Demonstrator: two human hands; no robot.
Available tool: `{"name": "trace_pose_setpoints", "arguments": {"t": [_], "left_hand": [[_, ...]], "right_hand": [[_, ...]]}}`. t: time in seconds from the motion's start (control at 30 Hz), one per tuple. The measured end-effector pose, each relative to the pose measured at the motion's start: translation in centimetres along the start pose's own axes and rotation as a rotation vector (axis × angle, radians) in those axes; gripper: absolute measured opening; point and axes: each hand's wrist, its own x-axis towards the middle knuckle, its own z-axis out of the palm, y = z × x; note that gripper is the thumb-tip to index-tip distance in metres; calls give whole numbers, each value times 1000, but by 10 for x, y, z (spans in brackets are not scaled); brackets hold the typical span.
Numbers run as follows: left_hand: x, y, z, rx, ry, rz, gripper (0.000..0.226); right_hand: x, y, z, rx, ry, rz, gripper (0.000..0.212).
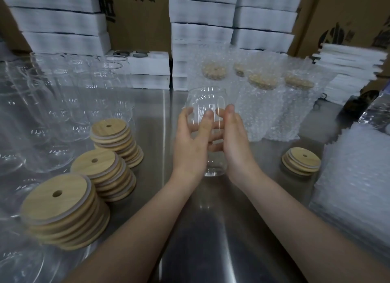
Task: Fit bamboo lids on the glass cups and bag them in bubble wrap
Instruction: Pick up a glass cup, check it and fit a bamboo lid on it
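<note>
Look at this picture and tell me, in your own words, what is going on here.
A person holds one bare glass cup between the left hand and right hand above a steel table; it has no lid yet. Stacks of bamboo lids lie to the left beside more empty glasses. Several lidded cups already stand in bubble wrap at the back.

Under the left hand [191,143] and right hand [234,141] spreads a steel table [200,230]. Beyond the left hand, white foam boxes [61,18] are stacked against brown cardboard cartons [137,18]. Well out past the right hand lies a pile of white foam sheets [350,65].
</note>
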Motion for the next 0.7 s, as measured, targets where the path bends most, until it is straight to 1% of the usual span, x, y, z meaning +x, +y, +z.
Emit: {"name": "trace_pose_setpoints", "arguments": {"t": [0.07,0.1,0.2,0.23,0.37,0.5,0.57,0.63,0.7], "left_hand": [[-1,0,-1,-35,-4,20,64],[-1,0,0,-73,-12,18,61],[-2,4,0,-162,-26,-4,29],[-1,5,0,-178,-30,-16,28],[1,6,-2,-239,-32,-131,46],[5,4,-3,-303,-29,-207,45],[8,3,-5,-293,-38,-202,43],[9,2,-7,-229,-42,-166,43],[9,3,-8,-179,-23,-125,41]], "right_hand": [[2,-2,-1,13,21,29,44],[2,-3,-1,22,27,41,44],[3,-4,-4,69,39,53,38],[3,-5,-4,88,44,56,36],[3,-4,-10,141,33,49,29],[3,-7,-12,148,27,54,27],[4,-8,-11,137,42,61,29],[5,-8,-12,104,40,37,31],[5,-8,-13,81,6,9,32]]}}
